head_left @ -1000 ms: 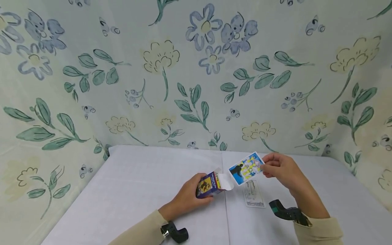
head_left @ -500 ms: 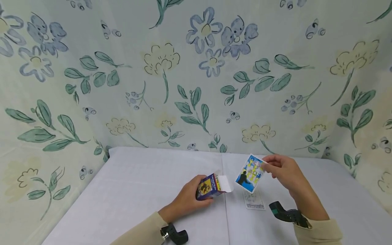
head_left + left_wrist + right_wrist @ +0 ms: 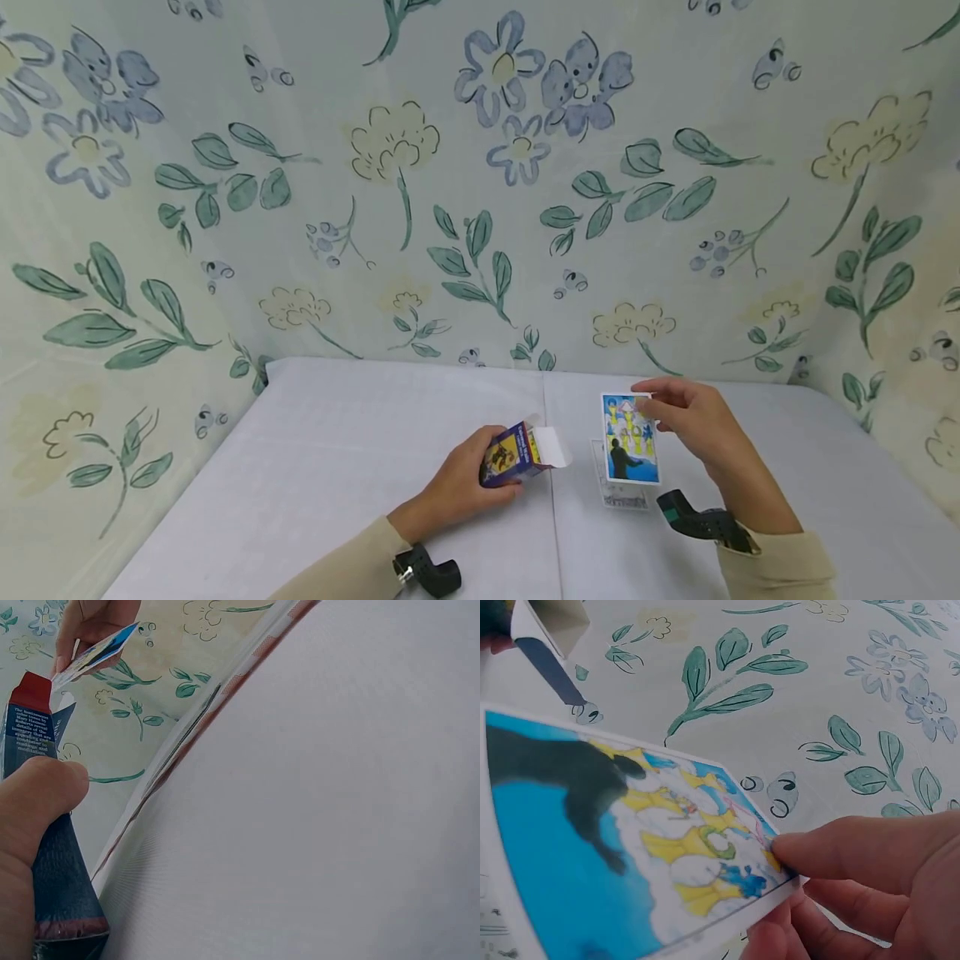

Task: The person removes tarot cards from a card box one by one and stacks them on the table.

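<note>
My right hand [image 3: 693, 417] pinches the upper right edge of a picture card [image 3: 632, 442] between thumb and fingers. The card is blue and yellow with a dark figure and a white border, upright in the head view. Below it, partly hidden, a pale card [image 3: 624, 498] with a grey print lies on the table. My left hand [image 3: 457, 475] grips a dark blue card box [image 3: 510, 457], its flap [image 3: 551, 447] open toward the right. In the left wrist view the thumb [image 3: 52, 784] presses the box's side. The right wrist view shows the picture card [image 3: 645, 847] close up.
A white cloth [image 3: 337, 450] with a crease right of its middle covers the table. Behind it hangs a floral curtain [image 3: 480, 183]. Each wrist wears a black camera mount, one on the left [image 3: 429, 573] and one on the right [image 3: 697, 518].
My right hand has turned the picture card from a leftward slant to upright, over the pale card. The left hand and the box stay in about the same place.
</note>
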`<state>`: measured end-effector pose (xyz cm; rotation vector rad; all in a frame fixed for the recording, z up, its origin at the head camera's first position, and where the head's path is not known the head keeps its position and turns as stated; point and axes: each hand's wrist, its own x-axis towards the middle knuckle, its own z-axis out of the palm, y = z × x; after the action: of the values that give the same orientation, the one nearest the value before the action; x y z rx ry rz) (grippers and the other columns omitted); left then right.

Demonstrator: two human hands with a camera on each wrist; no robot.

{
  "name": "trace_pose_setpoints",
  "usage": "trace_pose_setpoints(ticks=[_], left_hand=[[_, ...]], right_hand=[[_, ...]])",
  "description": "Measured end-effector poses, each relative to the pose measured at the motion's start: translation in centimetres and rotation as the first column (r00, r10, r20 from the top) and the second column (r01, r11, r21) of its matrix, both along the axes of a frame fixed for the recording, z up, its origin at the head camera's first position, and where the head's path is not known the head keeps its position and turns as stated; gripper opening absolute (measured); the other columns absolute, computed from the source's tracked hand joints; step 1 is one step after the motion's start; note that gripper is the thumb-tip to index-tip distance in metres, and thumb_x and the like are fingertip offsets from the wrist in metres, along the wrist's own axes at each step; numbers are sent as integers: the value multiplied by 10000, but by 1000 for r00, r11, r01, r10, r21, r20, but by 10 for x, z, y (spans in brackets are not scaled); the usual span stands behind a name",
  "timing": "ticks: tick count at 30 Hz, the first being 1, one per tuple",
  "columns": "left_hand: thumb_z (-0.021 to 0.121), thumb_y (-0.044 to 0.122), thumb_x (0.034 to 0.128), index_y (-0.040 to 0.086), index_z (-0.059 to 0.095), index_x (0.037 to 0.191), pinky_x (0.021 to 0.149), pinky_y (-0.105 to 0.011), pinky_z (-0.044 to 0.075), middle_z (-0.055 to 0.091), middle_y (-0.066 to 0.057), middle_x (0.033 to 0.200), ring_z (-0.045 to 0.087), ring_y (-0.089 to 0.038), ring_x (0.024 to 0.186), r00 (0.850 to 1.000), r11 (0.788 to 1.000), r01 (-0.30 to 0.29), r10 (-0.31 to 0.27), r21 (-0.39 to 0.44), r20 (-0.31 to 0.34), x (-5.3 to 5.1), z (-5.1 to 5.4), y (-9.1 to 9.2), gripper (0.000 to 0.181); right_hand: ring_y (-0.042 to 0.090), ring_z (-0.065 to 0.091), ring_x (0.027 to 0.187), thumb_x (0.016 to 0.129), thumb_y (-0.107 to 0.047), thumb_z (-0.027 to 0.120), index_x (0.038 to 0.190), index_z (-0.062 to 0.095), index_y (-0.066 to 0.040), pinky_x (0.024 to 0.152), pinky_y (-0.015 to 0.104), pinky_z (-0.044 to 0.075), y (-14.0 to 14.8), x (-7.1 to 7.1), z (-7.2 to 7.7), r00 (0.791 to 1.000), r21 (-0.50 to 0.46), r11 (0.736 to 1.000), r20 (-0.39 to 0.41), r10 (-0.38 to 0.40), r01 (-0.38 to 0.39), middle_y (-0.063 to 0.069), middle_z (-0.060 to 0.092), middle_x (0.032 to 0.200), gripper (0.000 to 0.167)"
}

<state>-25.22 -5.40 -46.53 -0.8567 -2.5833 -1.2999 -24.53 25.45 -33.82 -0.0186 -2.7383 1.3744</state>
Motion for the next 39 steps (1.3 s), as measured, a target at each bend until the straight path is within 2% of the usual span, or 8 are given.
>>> trace_pose_setpoints(ticks=[4, 7, 13, 19, 25, 39], left_hand=[[765, 409, 800, 188, 415, 1355, 853, -250, 473, 544, 65, 1180, 527, -59, 996, 1000, 1000, -3, 3, -5, 4, 0, 0, 0, 692], [765, 413, 800, 187, 414, 1355, 850, -248, 473, 543, 63, 1180, 526, -59, 995, 1000, 1000, 1, -1, -7, 6, 0, 0, 0, 695], [767, 411, 799, 201, 407, 1362, 852, -248, 472, 540, 69, 1185, 526, -59, 999, 1000, 1000, -2, 2, -6, 4, -2, 0, 0, 700], [757, 428, 805, 195, 409, 1367, 851, -248, 469, 543, 59, 1186, 521, -60, 998, 1000, 1000, 1, -1, -10, 21, 1, 1, 0, 701], [759, 407, 809, 192, 414, 1364, 845, -251, 469, 545, 58, 1179, 521, -63, 993, 1000, 1000, 2, -2, -2, 19, 2, 2, -1, 688], [760, 421, 804, 185, 417, 1363, 841, -246, 470, 551, 52, 1180, 524, -55, 988, 1000, 1000, 2, -2, -2, -1, -1, 3, 0, 697]], right_hand=[[275, 603, 970, 931, -343, 625, 1265, 574, -46, 911, 509, 455, 0, -2, -2, 999, -14, 1000, 36, -20, 20, 160, 650, 1135, 449], [273, 617, 977, 929, -353, 629, 1253, 563, -32, 935, 522, 446, 0, -4, -5, 998, -26, 999, 58, -36, 37, 166, 654, 1160, 461], [273, 631, 967, 931, -358, 628, 1228, 567, 1, 933, 513, 458, 3, -8, -12, 998, -30, 998, 43, -51, 53, 178, 659, 1140, 469], [258, 624, 968, 929, -340, 637, 1199, 582, -3, 882, 420, 511, 9, -14, -22, 995, -22, 996, 47, -87, 88, 183, 655, 1146, 435], [282, 623, 978, 927, -297, 647, 1177, 590, 7, 867, 407, 520, 14, -18, -32, 992, -31, 994, 61, -107, 109, 207, 641, 1155, 398], [257, 618, 973, 920, -282, 659, 1226, 560, 34, 802, 306, 540, 20, -29, -51, 990, -88, 991, 114, -89, 99, 204, 630, 1148, 451]])
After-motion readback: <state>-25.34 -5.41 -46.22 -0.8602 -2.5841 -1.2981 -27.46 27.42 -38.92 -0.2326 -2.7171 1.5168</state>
